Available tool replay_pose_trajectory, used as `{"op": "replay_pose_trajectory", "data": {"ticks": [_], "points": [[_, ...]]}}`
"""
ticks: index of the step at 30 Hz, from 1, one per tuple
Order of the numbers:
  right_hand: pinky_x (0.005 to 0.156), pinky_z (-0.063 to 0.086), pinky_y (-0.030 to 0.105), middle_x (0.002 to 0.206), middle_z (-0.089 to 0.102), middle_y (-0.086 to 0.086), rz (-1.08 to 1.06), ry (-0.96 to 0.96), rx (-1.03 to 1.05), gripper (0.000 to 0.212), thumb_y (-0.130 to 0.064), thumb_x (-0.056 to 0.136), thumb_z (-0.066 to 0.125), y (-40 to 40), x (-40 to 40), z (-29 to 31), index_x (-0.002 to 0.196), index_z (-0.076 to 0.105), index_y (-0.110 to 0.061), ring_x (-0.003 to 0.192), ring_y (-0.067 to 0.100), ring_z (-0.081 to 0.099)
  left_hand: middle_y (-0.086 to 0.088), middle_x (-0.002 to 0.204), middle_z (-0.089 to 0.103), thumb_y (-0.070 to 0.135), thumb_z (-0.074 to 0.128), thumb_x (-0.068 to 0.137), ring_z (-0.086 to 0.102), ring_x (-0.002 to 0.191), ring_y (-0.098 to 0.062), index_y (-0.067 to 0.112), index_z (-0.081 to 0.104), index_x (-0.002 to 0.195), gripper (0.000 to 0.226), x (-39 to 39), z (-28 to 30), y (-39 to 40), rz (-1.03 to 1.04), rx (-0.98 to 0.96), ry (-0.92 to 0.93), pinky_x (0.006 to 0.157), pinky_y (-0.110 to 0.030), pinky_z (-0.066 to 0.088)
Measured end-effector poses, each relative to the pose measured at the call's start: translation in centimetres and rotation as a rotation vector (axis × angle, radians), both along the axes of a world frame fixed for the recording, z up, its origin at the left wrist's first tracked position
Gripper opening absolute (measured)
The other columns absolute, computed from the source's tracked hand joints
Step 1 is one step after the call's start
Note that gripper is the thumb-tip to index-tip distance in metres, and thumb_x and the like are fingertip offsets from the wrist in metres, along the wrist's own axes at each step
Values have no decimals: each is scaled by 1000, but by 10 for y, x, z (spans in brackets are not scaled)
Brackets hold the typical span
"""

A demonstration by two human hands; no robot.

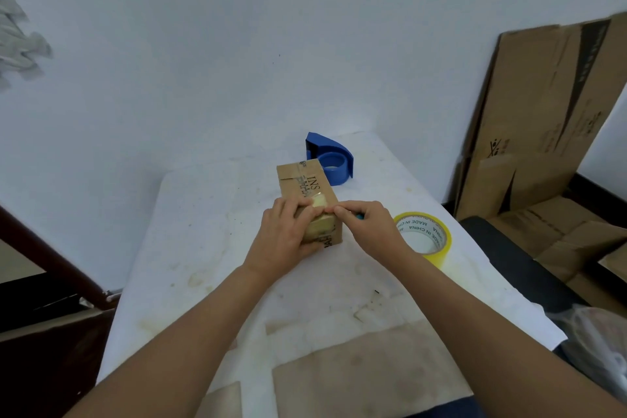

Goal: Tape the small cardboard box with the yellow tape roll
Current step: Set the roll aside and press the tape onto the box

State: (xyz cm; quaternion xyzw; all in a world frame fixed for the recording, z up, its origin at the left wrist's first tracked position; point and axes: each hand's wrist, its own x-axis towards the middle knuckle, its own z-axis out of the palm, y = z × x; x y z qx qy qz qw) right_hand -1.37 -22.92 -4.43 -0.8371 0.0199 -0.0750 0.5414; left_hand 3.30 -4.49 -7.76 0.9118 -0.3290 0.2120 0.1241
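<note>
A small cardboard box (305,181) with black print lies lengthwise on the white table (203,231). A strip of yellowish tape (320,202) runs over its near top edge and down the near end. My left hand (286,236) grips the box's near left side, thumb on the tape. My right hand (368,227) pinches at the tape on the box's near right corner and holds a small blue object, mostly hidden. The yellow tape roll (424,236) lies flat on the table just right of my right hand.
A blue tape dispenser (330,159) stands behind the box. Flattened cardboard boxes (543,132) lean against the wall at right, with more cardboard below them. Brown tape patches (366,370) cover the table's near part. A dark wooden frame (51,254) is at left.
</note>
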Motion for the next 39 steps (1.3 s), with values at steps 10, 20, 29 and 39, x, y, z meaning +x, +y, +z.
{"op": "replay_pose_trajectory", "data": {"ticks": [10,20,29,39], "points": [[65,48,12,92,77,-1,-1,-2,13,21,-28,93,57,2,0,-2,102,76,-30,80,11,68,-4,97,55,62,58,81,51,87,-23,20,53,96,45,-1,2,-27,245,5,-95,62,-37,46],[46,33,14,56,62,-13,-31,-4,-31,21,-30,94,56,1,-1,-5,99,75,-36,46,3,44,6,119,48,54,70,75,43,106,-15,34,43,118,55,5,24,8,-39,108,123,89,-37,34],[51,36,22,75,68,0,-34,11,-47,22,-33,94,55,2,-3,-4,101,74,-38,53,6,45,7,140,42,27,68,85,40,125,-16,33,47,137,57,7,44,20,-106,158,316,102,-39,27],[51,35,19,56,48,-8,61,44,-107,22,-27,92,60,-9,-10,12,106,73,-36,51,8,41,6,144,48,25,56,93,43,134,-15,24,39,136,46,-6,35,-2,-94,56,282,119,-37,19]]}}
